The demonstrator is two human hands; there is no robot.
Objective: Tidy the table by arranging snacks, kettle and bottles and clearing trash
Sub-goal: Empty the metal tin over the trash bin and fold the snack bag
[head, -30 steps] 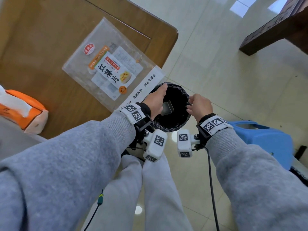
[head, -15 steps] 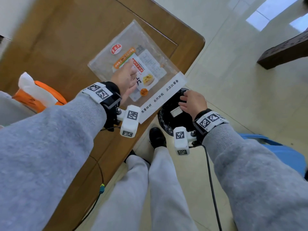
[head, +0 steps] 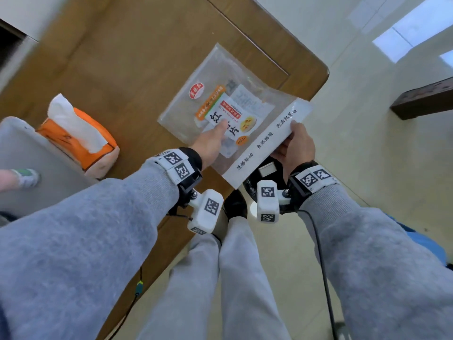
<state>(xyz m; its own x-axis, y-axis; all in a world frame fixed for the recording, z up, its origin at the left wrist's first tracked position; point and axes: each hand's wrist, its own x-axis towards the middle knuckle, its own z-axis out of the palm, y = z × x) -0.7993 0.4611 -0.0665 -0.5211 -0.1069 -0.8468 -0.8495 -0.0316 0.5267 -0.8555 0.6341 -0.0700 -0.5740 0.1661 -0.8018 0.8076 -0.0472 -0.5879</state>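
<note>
A flat, clear snack bag (head: 220, 94) with a red and orange label and a white printed strip lies on the wooden table (head: 122, 45) near its corner, its strip end hanging past the edge. My left hand (head: 212, 141) presses flat on the bag's label. My right hand (head: 295, 146) grips the white strip end from the floor side. Below the right hand, a black-lined trash bin (head: 252, 187) stands on the floor, mostly hidden by the bag and my wrist.
An orange tissue pack (head: 81, 138) with a white tissue sticking out sits at the table's left edge beside a grey chair back (head: 29, 173). A blue stool (head: 426, 246) is at the right. A dark wooden furniture leg (head: 421, 99) stands on the tiled floor.
My left hand left the trash bin's rim and came down on the snack bag. My right hand rose from the bin's rim and took hold of the bag's white strip end.
</note>
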